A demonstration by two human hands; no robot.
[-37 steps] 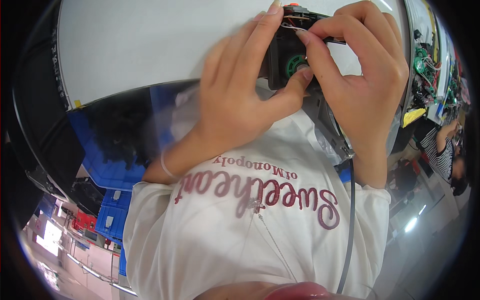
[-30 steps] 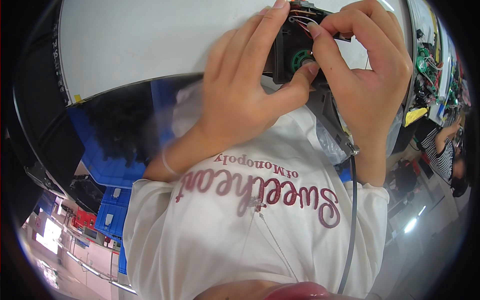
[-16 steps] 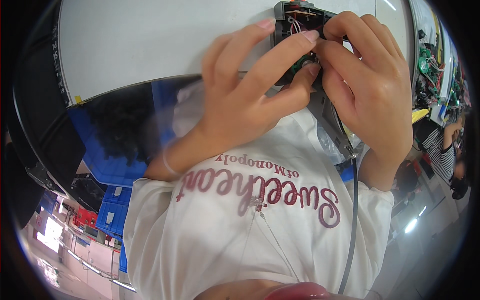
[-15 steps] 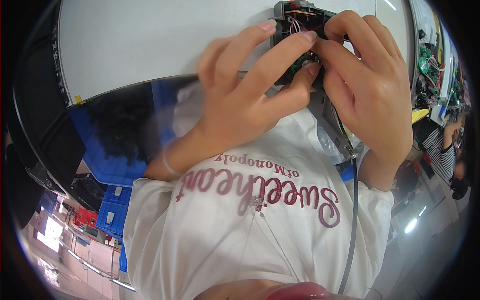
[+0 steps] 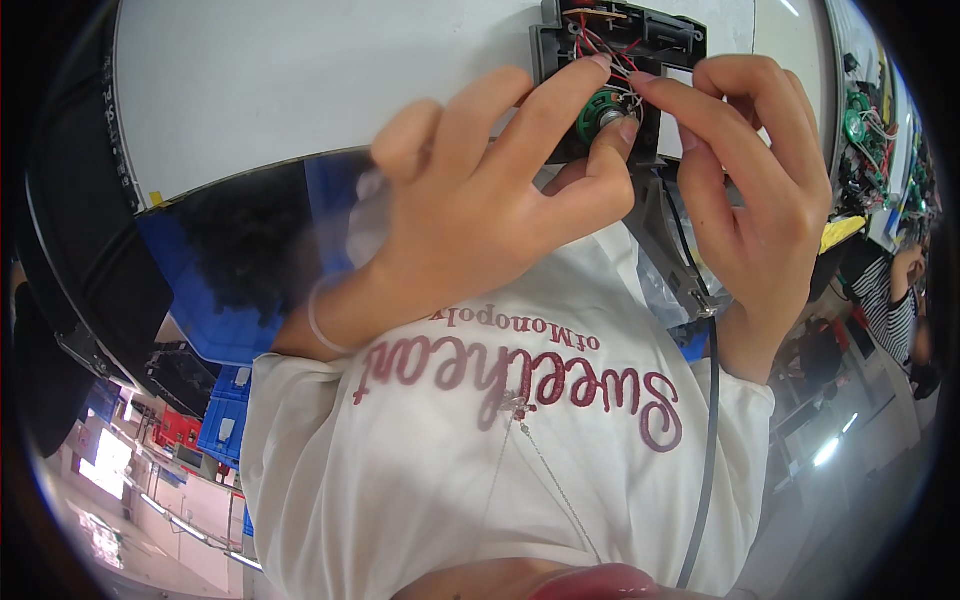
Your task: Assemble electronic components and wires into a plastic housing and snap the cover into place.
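A black plastic housing [image 5: 553,55] lies at the table's near edge with thin red and white wires [image 5: 597,42] inside. A round green speaker [image 5: 588,118] with a metal centre sits in its lower part. My left hand [image 5: 500,165] reaches over it from the left. Its thumb presses on the speaker's centre, and its index fingertip rests at the wires above the rim; the other fingers stay loosely bent. My right hand [image 5: 765,170] is at the housing's right side. Its index fingertip touches the wires beside the speaker, with the thumb apart from it.
The white tabletop [image 5: 330,75] stretches to the left. Below its edge stands a blue bin [image 5: 215,335] with dark material. A black cable [image 5: 712,420] hangs beside my right arm. Green speakers with wires [image 5: 858,125] lie at the far right, near a person in striped sleeves [image 5: 885,310].
My right hand has moved down and right, away from the housing's upper part, so more of the housing and wires shows. The housing has shifted slightly left. My left thumb stays on the speaker.
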